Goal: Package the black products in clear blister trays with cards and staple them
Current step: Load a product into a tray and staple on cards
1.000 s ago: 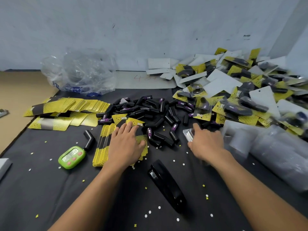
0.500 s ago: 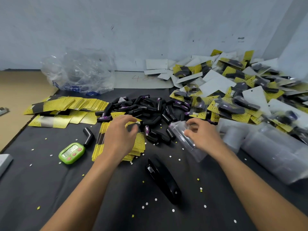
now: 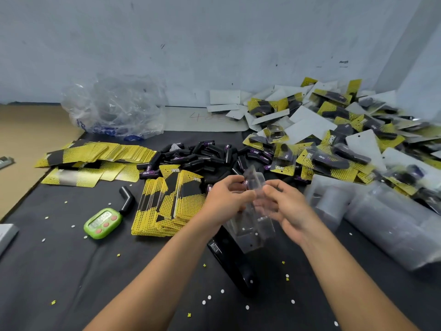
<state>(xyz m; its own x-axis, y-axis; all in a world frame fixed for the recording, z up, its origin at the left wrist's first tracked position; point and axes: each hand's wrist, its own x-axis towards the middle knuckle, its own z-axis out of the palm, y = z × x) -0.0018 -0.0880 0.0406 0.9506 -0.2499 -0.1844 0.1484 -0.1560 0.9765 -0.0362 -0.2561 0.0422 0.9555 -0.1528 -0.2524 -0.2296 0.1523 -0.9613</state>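
Cards are lying fanned at the far left of the black mat, with a green timer sitting nearer. Products are lying heaped mid-table behind a second card stack. Above the stapler, the left hand and right hand are both pinching a clear tray with curled fingers, holding it off the mat. Tray stacks and finished packs are filling the right side.
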